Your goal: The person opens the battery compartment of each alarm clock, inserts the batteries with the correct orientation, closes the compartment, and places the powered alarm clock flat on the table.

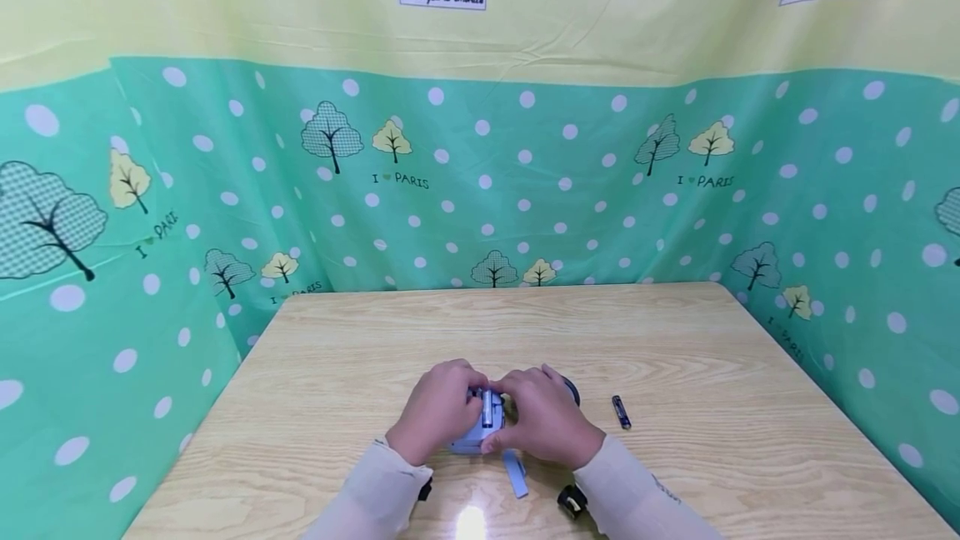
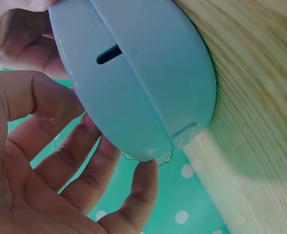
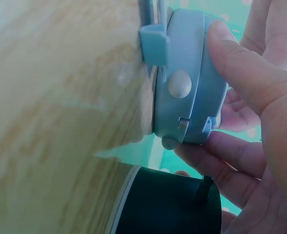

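A light-blue device (image 1: 471, 439) rests on the table (image 1: 337, 357), a battery (image 1: 487, 409) at its upper face; the left hand (image 1: 442, 408) and right hand (image 1: 546, 417) grasp its edges with bent fingers (a second battery (image 1: 621, 412) lies apart, rightward).
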A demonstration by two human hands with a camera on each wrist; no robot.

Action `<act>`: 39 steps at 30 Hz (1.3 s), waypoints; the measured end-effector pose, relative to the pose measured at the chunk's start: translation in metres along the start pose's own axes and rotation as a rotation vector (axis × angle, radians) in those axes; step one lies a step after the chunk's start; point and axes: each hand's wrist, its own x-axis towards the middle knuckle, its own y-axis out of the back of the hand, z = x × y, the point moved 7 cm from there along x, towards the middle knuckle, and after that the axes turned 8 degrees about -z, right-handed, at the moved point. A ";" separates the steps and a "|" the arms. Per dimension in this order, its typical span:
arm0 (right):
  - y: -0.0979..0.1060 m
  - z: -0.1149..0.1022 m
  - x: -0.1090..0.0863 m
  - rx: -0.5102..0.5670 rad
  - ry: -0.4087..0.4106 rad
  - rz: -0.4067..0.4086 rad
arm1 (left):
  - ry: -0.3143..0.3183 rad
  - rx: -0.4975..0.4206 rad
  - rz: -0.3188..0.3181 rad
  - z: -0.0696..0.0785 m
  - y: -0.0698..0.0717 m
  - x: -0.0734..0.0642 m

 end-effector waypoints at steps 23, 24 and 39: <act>0.001 0.001 0.000 -0.007 -0.005 0.002 | -0.003 0.034 -0.009 -0.001 -0.003 0.000; 0.001 0.001 0.000 -0.008 -0.003 0.004 | -0.004 0.034 -0.010 -0.001 -0.003 0.000; -0.001 0.002 0.001 -0.014 0.005 0.018 | -0.019 0.061 -0.025 0.000 -0.005 0.000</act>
